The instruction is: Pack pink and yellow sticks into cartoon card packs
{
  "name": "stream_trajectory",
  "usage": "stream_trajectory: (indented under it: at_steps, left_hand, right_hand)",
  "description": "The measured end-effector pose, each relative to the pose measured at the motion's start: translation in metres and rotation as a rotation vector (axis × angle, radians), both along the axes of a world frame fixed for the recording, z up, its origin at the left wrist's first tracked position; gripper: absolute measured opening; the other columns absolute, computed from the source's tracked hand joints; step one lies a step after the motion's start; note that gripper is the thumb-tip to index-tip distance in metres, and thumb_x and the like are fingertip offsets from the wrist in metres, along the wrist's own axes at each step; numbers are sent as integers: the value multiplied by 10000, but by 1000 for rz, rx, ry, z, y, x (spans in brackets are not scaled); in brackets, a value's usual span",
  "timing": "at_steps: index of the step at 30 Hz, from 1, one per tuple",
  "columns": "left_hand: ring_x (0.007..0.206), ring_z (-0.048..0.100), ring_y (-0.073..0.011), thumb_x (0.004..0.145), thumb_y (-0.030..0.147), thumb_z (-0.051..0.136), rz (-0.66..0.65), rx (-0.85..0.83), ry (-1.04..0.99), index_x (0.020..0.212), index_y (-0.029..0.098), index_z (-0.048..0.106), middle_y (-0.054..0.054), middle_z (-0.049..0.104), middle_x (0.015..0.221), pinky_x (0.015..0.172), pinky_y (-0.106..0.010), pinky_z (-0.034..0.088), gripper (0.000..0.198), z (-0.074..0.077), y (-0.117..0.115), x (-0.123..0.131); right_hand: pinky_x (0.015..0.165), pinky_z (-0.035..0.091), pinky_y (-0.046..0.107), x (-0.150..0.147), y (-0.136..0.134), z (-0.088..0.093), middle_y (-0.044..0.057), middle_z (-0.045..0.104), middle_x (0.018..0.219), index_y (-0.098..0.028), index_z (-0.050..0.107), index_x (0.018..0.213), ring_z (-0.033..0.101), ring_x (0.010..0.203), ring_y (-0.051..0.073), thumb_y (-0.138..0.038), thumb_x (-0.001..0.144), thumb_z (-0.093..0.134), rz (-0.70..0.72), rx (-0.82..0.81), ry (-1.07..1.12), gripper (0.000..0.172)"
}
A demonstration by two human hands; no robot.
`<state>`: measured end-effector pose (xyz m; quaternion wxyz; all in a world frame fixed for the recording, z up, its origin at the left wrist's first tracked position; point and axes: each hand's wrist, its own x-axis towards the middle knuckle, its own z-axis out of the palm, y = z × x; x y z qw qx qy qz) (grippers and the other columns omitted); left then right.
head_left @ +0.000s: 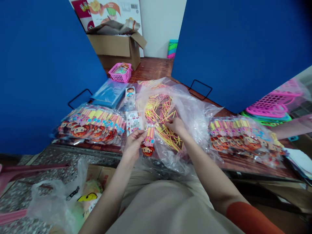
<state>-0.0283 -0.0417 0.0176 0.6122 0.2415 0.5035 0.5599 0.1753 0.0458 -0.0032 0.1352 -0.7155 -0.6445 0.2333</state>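
Note:
My left hand [134, 143] is closed on a small clear packet [149, 142] with a cartoon face at its bottom and yellow and pink sticks inside. My right hand [175, 125] pinches at loose sticks [162, 118] lying in a big open clear plastic bag [192, 113] on the table, just right of the packet. What its fingers hold is too small to name. A stack of empty printed packets [134, 123] lies beside my left hand.
Piles of filled packets lie at the left [91, 125] and right [243, 138]. Blue partition boards [234, 48] stand on both sides. A pink basket [120, 72] and a cardboard box [117, 45] sit behind. Stacked baskets [270, 109] are at far right; a plastic bag [60, 201] is on the floor.

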Motion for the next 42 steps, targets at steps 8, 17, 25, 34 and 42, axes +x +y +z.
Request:
stream_trajectory:
  at_steps: [8, 17, 25, 34, 42]
  left_hand:
    - [545, 575, -94, 420, 329, 923, -11, -23, -39, 712, 154, 656, 32, 662, 620, 580, -221, 458, 433, -3, 0, 3]
    - [503, 526, -81, 456, 335, 904, -36, -3, 53, 688, 153, 670, 37, 630, 572, 513, -204, 413, 377, -7, -3, 11]
    - [487, 476, -69, 529, 381, 857, -87, 60, 166, 658, 139, 667, 43, 601, 539, 487, -189, 369, 334, -13, -5, 19]
    - [481, 456, -66, 571, 443, 831, -90, 71, 200, 664, 144, 663, 49, 587, 543, 481, -190, 355, 355, -17, -10, 17]
    - [455, 476, -65, 500, 457, 867, -103, 11, 122, 677, 141, 690, 44, 614, 535, 462, -191, 380, 403, -9, -9, 22]
  right_hand:
    - [664, 486, 268, 4, 10, 5, 105, 744, 797, -136, 764, 867, 684, 723, 200, -340, 859, 580, -52, 84, 65, 275]
    - [787, 509, 320, -13, 22, 1, 129, 746, 942, -172, 769, 862, 690, 927, 262, -286, 779, 699, 47, 13, -116, 158]
    - [825, 499, 333, -13, 14, -1, 138, 737, 951, -159, 740, 880, 675, 983, 273, -291, 789, 704, 83, 8, -157, 165]
    - [705, 498, 282, 0, 16, 7, 65, 731, 773, -157, 723, 808, 685, 762, 199, -303, 811, 654, 86, 117, 57, 161]
    - [584, 549, 245, -1, -23, 46, -21, 675, 699, -196, 622, 827, 624, 575, 107, -491, 679, 781, -63, 338, 1263, 366]
